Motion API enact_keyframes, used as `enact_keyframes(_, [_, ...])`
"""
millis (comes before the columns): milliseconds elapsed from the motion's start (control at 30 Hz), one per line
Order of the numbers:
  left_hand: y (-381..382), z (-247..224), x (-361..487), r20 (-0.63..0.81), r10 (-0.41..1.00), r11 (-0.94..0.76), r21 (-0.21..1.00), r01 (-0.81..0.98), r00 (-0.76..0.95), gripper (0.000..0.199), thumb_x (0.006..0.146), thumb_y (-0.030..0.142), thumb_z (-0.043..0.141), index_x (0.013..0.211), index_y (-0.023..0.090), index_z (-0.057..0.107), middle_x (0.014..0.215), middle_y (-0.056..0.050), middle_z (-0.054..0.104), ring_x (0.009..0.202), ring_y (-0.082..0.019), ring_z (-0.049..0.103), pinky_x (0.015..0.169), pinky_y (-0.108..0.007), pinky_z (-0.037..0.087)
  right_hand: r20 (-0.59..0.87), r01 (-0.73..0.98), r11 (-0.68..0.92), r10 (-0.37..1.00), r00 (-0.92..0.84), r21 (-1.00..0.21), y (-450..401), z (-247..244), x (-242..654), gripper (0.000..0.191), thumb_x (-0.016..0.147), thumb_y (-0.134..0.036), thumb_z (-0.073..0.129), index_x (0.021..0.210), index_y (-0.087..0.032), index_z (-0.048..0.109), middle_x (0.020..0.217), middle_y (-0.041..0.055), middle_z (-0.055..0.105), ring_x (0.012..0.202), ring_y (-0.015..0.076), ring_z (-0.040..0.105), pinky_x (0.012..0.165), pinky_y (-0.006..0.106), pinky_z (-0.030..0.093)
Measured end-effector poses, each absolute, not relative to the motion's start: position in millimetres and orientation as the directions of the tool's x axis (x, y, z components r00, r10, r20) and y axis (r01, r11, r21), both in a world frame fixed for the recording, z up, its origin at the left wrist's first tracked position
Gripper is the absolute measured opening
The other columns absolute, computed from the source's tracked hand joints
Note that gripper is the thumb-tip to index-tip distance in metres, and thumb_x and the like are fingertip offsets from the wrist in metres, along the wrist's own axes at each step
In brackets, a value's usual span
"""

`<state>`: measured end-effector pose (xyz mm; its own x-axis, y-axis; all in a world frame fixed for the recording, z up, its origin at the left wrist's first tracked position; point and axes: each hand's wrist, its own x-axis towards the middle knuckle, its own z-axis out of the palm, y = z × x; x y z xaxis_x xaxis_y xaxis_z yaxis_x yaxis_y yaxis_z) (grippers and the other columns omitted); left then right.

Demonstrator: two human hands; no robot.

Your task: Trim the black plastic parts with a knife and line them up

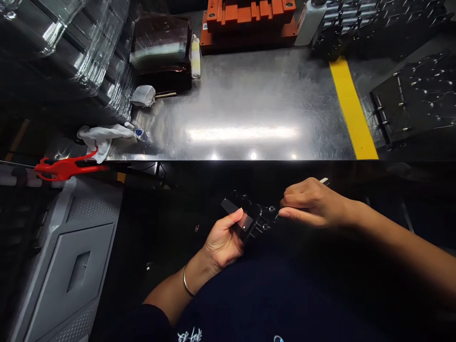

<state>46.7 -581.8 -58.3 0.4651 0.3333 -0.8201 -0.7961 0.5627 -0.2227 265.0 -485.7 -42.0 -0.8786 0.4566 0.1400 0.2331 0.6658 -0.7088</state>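
My left hand (224, 240) is closed around a black molded part (254, 218), thumb pressed on its flat, glossy face. Small rings and prongs stick out from the part's right side. Close to those rings, my right hand (309, 204) is closed on a slim tool (324, 180). The tool's pale end shows above the knuckles, and a thin tip appears to emerge by the thumb, near the part. Whether that tip touches the part I cannot tell. Most of the tool is hidden in the fingers.
Beyond my hands runs a metal table (249, 104) with a yellow stripe (352, 109). An orange fixture (249, 28) and a white bottle (310, 21) stand at its back. Red scissors (67, 168) lie at the left edge; plastic-wrapped stacks (81, 47) rise behind. A grey bin (74, 266) is at lower left.
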Motion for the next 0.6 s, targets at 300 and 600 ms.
enact_keyframes(300, [-569, -61, 39, -0.819, 0.480, 0.436, -0.089, -0.896, 0.315, 0.037, 0.100, 0.016, 0.036, 0.080, 0.009, 0.066, 0.072, -0.004, 0.072, 0.064, -0.010, 0.070, 0.064, -0.017, 0.057, -0.319, 0.431, 0.049, 0.599, -0.734, -0.901, -484, -57, 276, 0.050, 0.092, -0.056, 0.045, 0.075, -0.015, 0.069, 0.053, -0.0015, 0.042, 0.048, 0.0067, 0.039, 0.046, 0.021, 0.031])
enact_keyframes(600, [-567, -63, 41, -0.812, 0.553, 0.435, 0.090, -0.896, 0.187, 0.038, 0.096, 0.005, 0.036, 0.073, 0.009, 0.066, 0.069, -0.005, 0.070, 0.065, -0.011, 0.069, 0.064, -0.018, 0.058, -0.177, 0.209, -0.133, 0.961, -0.211, -0.969, -532, -83, 213, 0.047, 0.083, -0.059, 0.057, 0.080, -0.015, 0.073, 0.067, 0.0024, 0.056, 0.059, 0.0090, 0.050, 0.053, 0.021, 0.040])
